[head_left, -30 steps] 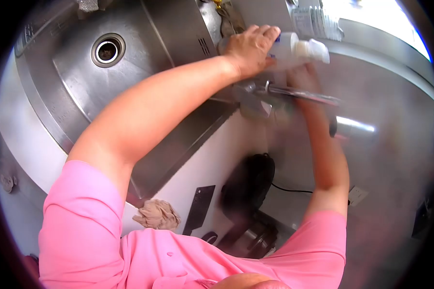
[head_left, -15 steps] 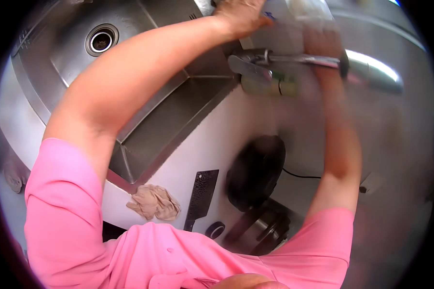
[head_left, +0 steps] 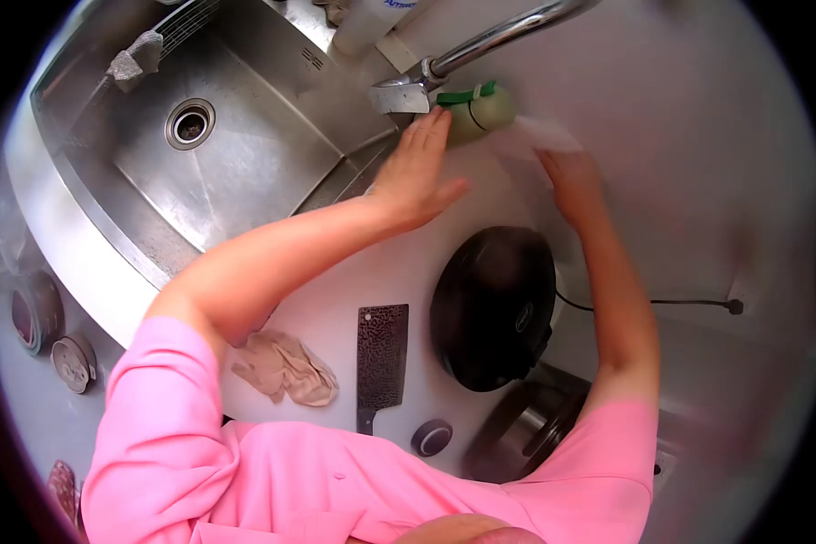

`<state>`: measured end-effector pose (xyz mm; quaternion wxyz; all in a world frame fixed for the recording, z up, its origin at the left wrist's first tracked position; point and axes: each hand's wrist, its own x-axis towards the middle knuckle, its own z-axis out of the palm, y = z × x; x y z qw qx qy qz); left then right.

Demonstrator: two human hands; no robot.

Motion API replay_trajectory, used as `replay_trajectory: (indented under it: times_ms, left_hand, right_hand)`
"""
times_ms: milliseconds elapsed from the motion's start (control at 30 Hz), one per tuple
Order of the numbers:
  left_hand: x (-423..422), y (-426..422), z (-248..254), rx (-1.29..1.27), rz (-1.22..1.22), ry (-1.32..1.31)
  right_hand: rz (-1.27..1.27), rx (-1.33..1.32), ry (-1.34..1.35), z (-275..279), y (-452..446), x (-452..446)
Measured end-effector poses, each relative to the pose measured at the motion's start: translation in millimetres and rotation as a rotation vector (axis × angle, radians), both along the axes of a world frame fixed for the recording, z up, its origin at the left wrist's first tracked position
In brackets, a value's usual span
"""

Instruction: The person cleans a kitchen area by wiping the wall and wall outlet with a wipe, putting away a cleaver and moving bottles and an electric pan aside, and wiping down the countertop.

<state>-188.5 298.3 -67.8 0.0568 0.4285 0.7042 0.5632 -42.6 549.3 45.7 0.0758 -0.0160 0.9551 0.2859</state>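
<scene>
My left hand (head_left: 415,177) is open, its fingers stretched out and the thumb apart. Its fingertips are beside the faucet handle (head_left: 401,97) and a pale green bottle (head_left: 492,111) with a green strap. My right hand (head_left: 573,186) is raised farther right, past the bottle. At its fingertips is a blurred, whitish, see-through thing (head_left: 553,136) whose kind I cannot make out. The faucet spout (head_left: 508,34) reaches up to the right, above both hands. Left of my left hand lies the steel sink (head_left: 236,181) with its drain.
On the white counter lie a crumpled beige cloth (head_left: 288,370), a dark cleaver (head_left: 383,354), a small round black object (head_left: 432,438) and a black round appliance (head_left: 494,308) with a cord. A whitish bottle (head_left: 367,25) with blue lettering stands behind the sink.
Both hands have come down, closer to my body, from the upper edge of the view. My left hand has left the area by the blue lettering. The view has shifted, showing more of the sink.
</scene>
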Motion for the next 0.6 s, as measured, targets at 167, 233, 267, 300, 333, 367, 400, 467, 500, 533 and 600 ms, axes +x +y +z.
replay_trajectory:
  times_ms: [167, 233, 267, 300, 333, 367, 400, 467, 500, 533, 600]
  left_hand:
    - [-5.6, 47.8, 6.4, 0.05, 0.147, -0.122]
    - [-8.0, 57.6, 2.9, 0.004, 0.14, -0.126]
    - [-8.6, 61.8, -0.7, 0.016, 0.193, -0.07]
    - [-9.2, 66.6, -3.5, 0.028, 0.246, -0.014]
    - [-10.7, 71.3, -3.0, 0.024, 0.253, -0.019]
    - [-13.0, 75.4, -2.2, 0.002, 0.225, -0.013]
    - [-15.7, 76.4, -3.8, -0.019, 0.195, -0.007]
    - [-18.0, 66.6, -4.2, -0.054, 0.138, -0.011]
    - [-17.5, 62.3, -3.0, -0.077, 0.08, -0.015]
    - [-16.7, 50.9, -2.1, -0.078, 0.083, -0.013]
    - [-14.2, 18.3, -4.3, 0.049, 0.006, 0.058]
  right_hand:
    - [0.058, 0.039, -0.026, 1.9, -5.7, 7.8]
    - [0.1, 0.023, -0.005, -1.9, -9.8, -3.5]
    - [0.079, 0.025, -0.028, -5.7, -12.0, -10.0]
    - [0.058, 0.029, -0.051, -8.4, -14.3, -16.4]
    - [0.065, 0.025, -0.057, -11.0, -16.4, -24.8]
    - [0.071, 0.046, -0.049, -14.4, -18.4, -35.0]
    - [0.075, 0.066, -0.04, -17.9, -19.2, -43.8]
    - [0.131, 0.018, 0.008, -23.2, -17.3, -57.4]
    - [0.184, -0.019, 0.057, -24.3, -14.4, -65.5]
    - [0.187, -0.02, 0.06, -27.3, -11.0, -74.4]
    - [0.211, -0.07, 0.004, -35.7, -2.7, -90.6]
